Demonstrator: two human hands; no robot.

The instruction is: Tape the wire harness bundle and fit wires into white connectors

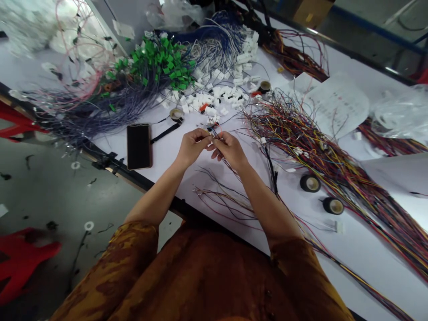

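The two hands, left hand [191, 145] and right hand [230, 149], meet over the middle of the surface [361, 249], pinching a small connector [214, 130] between them, with loose wires [227, 200] trailing back toward the near edge. A phone [138, 146] lies left of the hands by the near edge, behind it a heap of plugs [214, 96], and farther left a wire bundle [110, 102]. Right of the hands a long wire harness [334, 165] runs toward the right edge, two tape rolls [310, 183] just before it and paper sheets [337, 104] behind it.

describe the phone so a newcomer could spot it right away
Start at the white table and find its near-left edge, below the purple wire bundle. The phone lies flat there, left of the left hand. It is the only plain black rectangle among loose wires.
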